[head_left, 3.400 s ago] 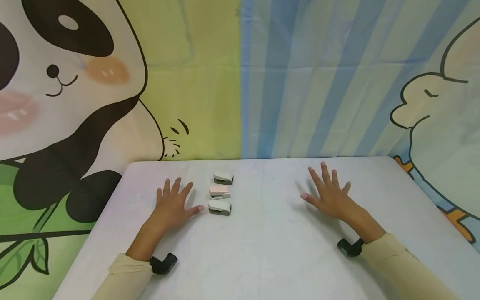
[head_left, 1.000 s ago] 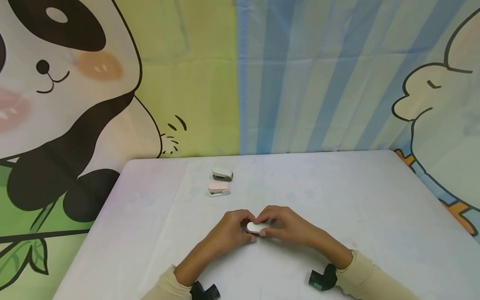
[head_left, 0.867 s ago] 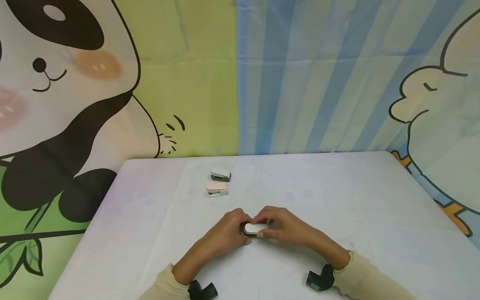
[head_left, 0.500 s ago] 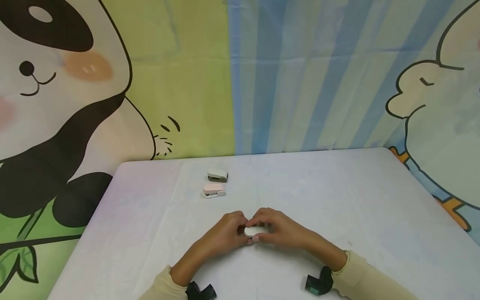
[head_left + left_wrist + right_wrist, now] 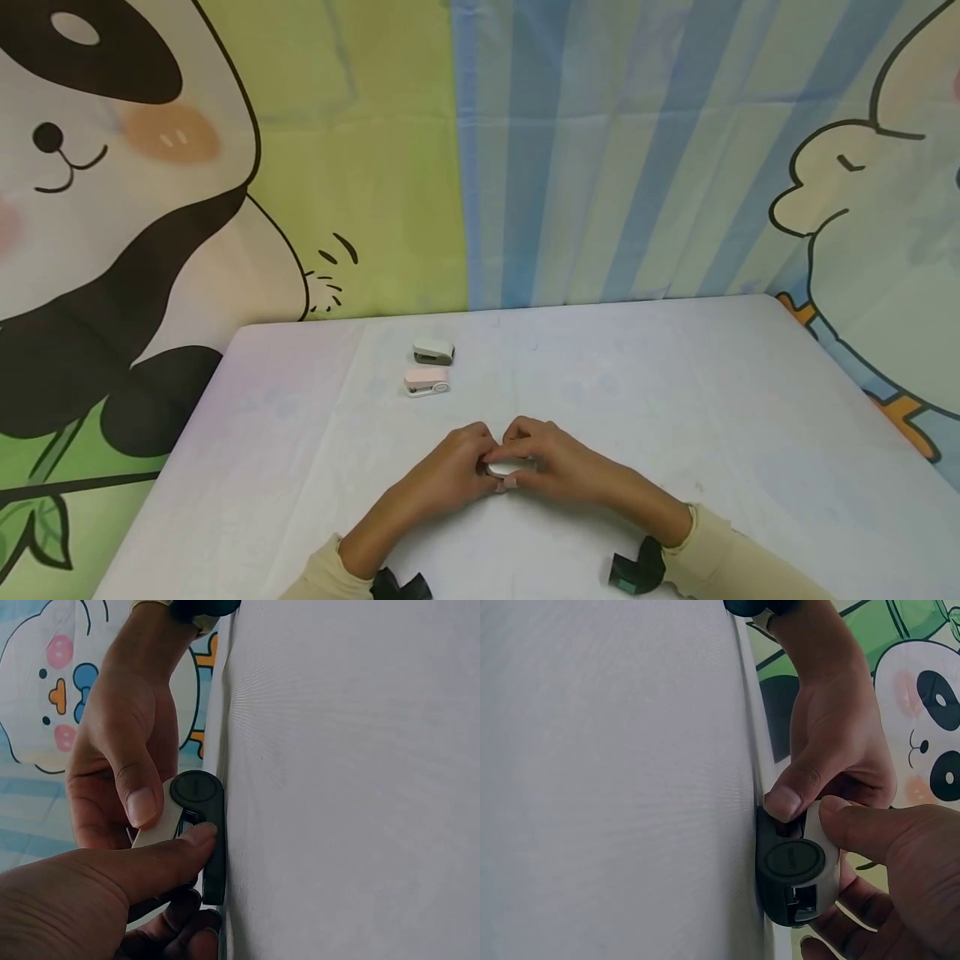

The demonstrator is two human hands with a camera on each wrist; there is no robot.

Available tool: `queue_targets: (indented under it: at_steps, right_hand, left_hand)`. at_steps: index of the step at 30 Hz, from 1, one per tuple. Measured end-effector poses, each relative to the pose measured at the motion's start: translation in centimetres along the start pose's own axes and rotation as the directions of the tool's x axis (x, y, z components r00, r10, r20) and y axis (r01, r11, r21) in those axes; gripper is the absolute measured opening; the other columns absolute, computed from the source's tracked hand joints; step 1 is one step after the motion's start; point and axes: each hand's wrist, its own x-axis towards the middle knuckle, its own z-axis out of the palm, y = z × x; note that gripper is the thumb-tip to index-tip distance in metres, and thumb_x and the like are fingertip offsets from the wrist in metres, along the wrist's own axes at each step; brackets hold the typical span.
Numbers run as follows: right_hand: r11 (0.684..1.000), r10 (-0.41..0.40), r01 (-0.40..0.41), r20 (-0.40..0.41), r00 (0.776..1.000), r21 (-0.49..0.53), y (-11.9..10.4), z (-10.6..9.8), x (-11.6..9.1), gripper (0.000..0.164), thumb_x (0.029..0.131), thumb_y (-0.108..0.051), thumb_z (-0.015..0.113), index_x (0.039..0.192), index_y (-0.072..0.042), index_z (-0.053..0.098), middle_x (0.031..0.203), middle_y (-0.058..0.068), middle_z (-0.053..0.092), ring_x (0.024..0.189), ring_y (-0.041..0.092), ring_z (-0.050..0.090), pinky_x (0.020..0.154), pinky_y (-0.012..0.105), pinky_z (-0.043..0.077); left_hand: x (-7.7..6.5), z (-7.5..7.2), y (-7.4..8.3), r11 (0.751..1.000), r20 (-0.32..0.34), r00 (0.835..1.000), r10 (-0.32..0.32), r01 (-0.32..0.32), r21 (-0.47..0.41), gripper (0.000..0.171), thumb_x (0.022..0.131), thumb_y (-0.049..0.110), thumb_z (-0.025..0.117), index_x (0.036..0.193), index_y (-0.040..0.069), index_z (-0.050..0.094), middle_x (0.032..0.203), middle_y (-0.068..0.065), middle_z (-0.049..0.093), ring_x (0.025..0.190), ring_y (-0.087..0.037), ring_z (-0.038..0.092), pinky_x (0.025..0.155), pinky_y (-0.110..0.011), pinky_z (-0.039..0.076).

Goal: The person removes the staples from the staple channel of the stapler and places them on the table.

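In the head view a small white stapler with a dark grey base stands on the table between both hands. My left hand grips its left end, and the left wrist view shows that thumb on the dark base. From the right, my right hand holds the stapler with its fingers bent over the top. Its thumb rests on the white upper arm in the right wrist view. The upper arm stands at an angle to the base. Several fingertips are hidden behind the stapler.
Farther back on the white table lie a pink stapler and a white and grey stapler, one behind the other. A cartoon-printed curtain hangs past the far edge.
Earlier both hands lay spread apart and the stapler was nearest in the row. Now both hold it closer to me. Over the last half second the right fingers bent farther across its top.
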Motion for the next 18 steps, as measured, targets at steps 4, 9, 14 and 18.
queue_targets:
  at_steps: [4,9,14,18]
  right_hand:
    - [0.997,-0.025,0.025,0.005,1.000,-0.072,-0.21,-0.04,0.03,0.035,0.089,-0.017,0.072,0.123,-0.016,0.069,0.110,-0.007,0.057,0.096,0.008,0.049,0.078,0.027,0.041]
    - [0.986,-0.043,0.042,-0.004,0.999,-0.160,-0.50,-0.07,0.00,0.034,0.087,-0.018,0.075,0.120,-0.016,0.070,0.108,-0.009,0.057,0.097,0.008,0.048,0.080,0.024,0.041]
    - [0.976,-0.087,0.080,-0.025,0.996,-0.202,-0.74,0.06,0.08,0.035,0.085,-0.024,0.076,0.118,-0.014,0.070,0.108,-0.008,0.056,0.098,0.007,0.049,0.080,0.020,0.042]
    - [0.975,-0.104,0.094,-0.038,0.994,-0.202,-0.83,-0.05,0.22,0.026,0.088,-0.018,0.074,0.113,-0.013,0.069,0.108,-0.007,0.057,0.098,0.007,0.051,0.081,0.020,0.044]
  left_hand:
    - [0.00,0.04,0.13,1.000,-0.004,1.000,-0.005,0.005,0.021,0.019,0.078,0.020,0.084,0.081,0.013,0.066,0.081,0.010,0.049,0.069,-0.004,0.045,0.060,-0.020,0.042]
    - [0.07,0.10,0.06,1.000,0.002,1.000,0.001,-0.002,0.027,0.021,0.077,0.023,0.084,0.079,0.013,0.065,0.075,0.010,0.048,0.065,-0.003,0.043,0.056,-0.019,0.039]
    - [0.13,0.10,-0.06,0.998,-0.016,0.999,0.028,-0.027,0.048,0.022,0.076,0.021,0.085,0.076,0.013,0.064,0.071,0.010,0.045,0.063,-0.003,0.040,0.053,-0.019,0.036]
    - [0.14,0.06,0.04,0.999,-0.019,0.999,0.027,-0.026,0.045,0.022,0.074,0.018,0.086,0.078,0.013,0.065,0.070,0.010,0.044,0.062,-0.003,0.039,0.053,-0.019,0.035]
